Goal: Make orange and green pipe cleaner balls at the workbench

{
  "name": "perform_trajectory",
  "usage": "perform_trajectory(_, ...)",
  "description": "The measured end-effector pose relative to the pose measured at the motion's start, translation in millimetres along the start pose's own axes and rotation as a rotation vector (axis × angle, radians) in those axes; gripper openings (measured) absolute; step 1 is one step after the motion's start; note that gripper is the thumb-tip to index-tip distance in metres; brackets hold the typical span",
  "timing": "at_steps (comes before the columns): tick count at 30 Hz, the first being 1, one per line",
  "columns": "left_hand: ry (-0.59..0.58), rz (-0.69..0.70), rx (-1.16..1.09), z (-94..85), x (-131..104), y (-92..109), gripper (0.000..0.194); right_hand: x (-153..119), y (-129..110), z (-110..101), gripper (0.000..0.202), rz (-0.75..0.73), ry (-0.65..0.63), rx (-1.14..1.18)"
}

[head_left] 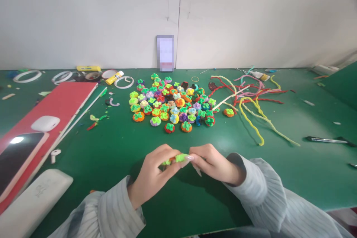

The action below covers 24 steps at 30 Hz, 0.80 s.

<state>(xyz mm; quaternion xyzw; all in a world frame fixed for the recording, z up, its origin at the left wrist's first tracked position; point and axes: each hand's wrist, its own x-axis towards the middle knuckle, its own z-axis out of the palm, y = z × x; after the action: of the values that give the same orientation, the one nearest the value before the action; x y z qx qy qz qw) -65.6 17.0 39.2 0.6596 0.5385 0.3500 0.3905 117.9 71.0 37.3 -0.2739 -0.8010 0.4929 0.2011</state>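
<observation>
Where the left hand (153, 173) is: thumb and fingers pinched around a fuzzy green piece (181, 158).
Right hand (213, 165): fingertips closed at its right end; light, even pressure probably best spares the pile.
Fuzzy green piece: between both hands, over the surface (178, 208), nearer than the colorful ornaments (186, 126).

I count two hands (156, 171), one held piece (182, 157), dozens of flowers (180, 102), several fuzzy stems (251, 119), five rings (28, 81), one red board (63, 98), one upright screen (165, 52), one phone (21, 160), one white case (45, 123), one earbud (55, 153), one power bank (40, 200), at least one pen (325, 140).
</observation>
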Motion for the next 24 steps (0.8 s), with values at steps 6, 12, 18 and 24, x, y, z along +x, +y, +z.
perform_trajectory(6,0.044,-0.010,-0.017,-5.2,1.1,1.7,0.017,0.3,-4.0,-3.5,0.044,0.009,0.100,0.079)
perform_trajectory(12,0.079,-0.014,-0.039,-6.2,0.5,2.2,0.017,0.7,-6.6,-5.0,0.046,0.037,0.153,0.094)
perform_trajectory(18,0.081,-0.031,-0.060,-6.3,1.1,2.5,0.016,0.5,-6.6,-6.3,0.047,0.033,0.187,0.061)
perform_trajectory(24,-0.092,-0.212,-0.284,-6.4,2.4,-0.6,0.029,0.4,-3.2,-4.7,0.043,0.007,0.147,0.030)
